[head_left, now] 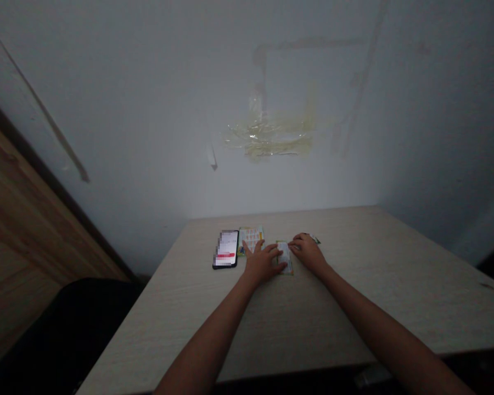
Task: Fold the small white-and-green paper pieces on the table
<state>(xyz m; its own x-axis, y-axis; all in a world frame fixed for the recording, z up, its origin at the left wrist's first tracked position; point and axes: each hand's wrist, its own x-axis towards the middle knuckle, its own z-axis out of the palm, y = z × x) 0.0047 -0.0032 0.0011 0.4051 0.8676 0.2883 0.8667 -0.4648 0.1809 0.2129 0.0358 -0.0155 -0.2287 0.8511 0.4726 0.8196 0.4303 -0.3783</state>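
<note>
A small printed paper packet, whitish with green edges, lies on the table between my hands. My left hand rests with its fingers spread, some of them pressing on the packet's left side. Its thumb side reaches toward a second printed paper, which lies flat with green and yellow print. At the packet's upper right edge, my right hand has its fingers bent and close together, the tips touching that edge. A small dark and green piece shows partly behind my right hand; the rest of it is hidden.
A phone with a lit, partly blurred screen lies left of the papers. The pale wooden table meets a wall with tape marks. A wooden panel and a dark object stand on the left.
</note>
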